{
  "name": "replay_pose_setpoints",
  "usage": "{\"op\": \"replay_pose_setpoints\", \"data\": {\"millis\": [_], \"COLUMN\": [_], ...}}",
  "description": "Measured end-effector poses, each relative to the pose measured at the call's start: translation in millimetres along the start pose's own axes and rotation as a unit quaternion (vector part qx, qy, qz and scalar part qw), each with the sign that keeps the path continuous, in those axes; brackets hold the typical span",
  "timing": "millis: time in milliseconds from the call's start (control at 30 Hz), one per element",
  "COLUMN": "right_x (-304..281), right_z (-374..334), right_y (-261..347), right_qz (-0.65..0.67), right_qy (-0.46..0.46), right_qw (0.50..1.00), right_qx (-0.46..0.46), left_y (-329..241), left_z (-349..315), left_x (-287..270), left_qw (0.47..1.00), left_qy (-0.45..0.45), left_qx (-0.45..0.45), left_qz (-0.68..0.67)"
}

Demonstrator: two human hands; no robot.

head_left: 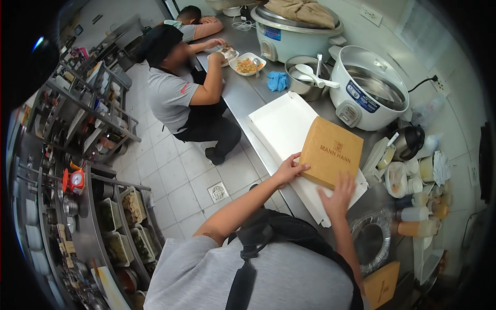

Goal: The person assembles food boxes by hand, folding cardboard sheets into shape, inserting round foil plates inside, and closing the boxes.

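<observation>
A brown cardboard box (pixel 331 151), closed and with dark print on its lid, lies tilted on top of a larger white box (pixel 285 124). My left hand (pixel 290 171) grips the brown box at its left corner, thumb on the lid and fingers at the side. At the near edge of the same box is my right hand (pixel 339 198), slightly blurred, with thumb and fingers spread; its fingertips overlap the box's edge. Under both, the white box rests on the steel table (pixel 243 98).
A white rice cooker (pixel 361 88), a steel bowl with ladles (pixel 305 82) and a blue cloth (pixel 277 81) stand beyond. Sauce bottles (pixel 416 222), a foil tray (pixel 385 243) and another brown box (pixel 381 284) are at right. A co-worker (pixel 175 98) sits at left by food bowls (pixel 248 64).
</observation>
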State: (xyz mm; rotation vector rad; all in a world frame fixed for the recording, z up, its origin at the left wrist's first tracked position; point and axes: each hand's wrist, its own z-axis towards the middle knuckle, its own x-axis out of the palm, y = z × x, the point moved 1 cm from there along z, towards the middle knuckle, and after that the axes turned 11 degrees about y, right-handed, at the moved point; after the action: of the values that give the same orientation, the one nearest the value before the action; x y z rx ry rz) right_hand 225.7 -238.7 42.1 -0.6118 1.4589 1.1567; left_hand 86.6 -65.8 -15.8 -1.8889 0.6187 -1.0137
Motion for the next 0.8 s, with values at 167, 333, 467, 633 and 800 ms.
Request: {"op": "replay_pose_setpoints", "data": {"millis": [167,333,467,633,800], "right_x": [18,45,49,45,38], "right_z": [51,66,64,65,64], "right_y": [45,60,64,72,72], "right_qz": [-0.026,-0.011,-0.011,-0.002,0.002], "right_qy": [0.056,0.037,0.028,0.046,0.066], "right_qw": [0.992,0.982,0.983,0.984,0.984], "right_qx": [-0.114,-0.186,-0.181,-0.174,-0.166], "left_y": [2,10,2,-3,-35], "left_z": [2,-2,-6,0,-13], "left_x": [-2,-5,-2,-19,-6], "left_qw": [0.999,0.964,0.913,0.873,0.958], "left_qy": [-0.026,-0.111,-0.147,-0.129,-0.045], "left_qx": [-0.016,0.023,0.039,0.003,-0.079], "left_qz": [0.011,0.242,0.379,0.47,0.271]}}
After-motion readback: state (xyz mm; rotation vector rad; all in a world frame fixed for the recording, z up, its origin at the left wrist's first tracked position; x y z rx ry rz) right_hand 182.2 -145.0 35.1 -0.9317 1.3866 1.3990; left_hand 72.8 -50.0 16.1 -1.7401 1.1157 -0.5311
